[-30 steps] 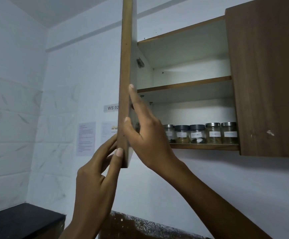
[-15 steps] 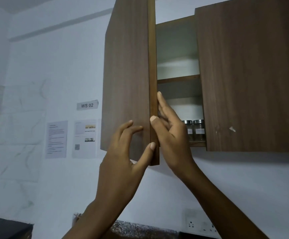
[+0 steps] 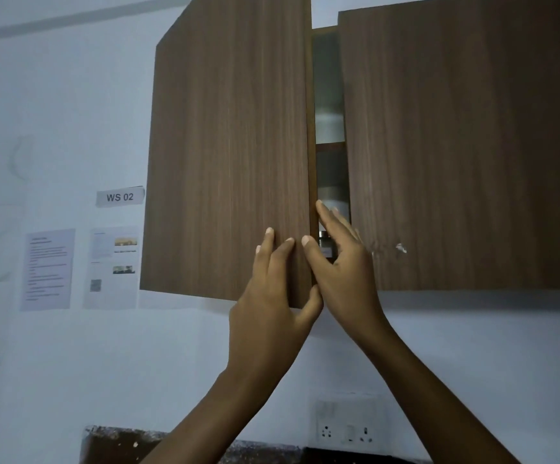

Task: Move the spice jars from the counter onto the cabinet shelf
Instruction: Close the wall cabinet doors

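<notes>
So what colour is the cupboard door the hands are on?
Brown, with streaky wood grain on the cupboard door; the head view shows it.

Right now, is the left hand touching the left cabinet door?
Touching. Head view: the left hand lays fingers flat on the left door, thumb at its lower corner.

This is a kitchen that seems to serve as a numbered work station. A wood-grain wall cabinet (image 3: 231, 145) hangs above a speckled stone counter (image 3: 121, 445) and a socket plate (image 3: 345, 430). A "WS 02" label (image 3: 120, 197) and printed sheets (image 3: 48, 269) are stuck to the wall beside it.
</notes>
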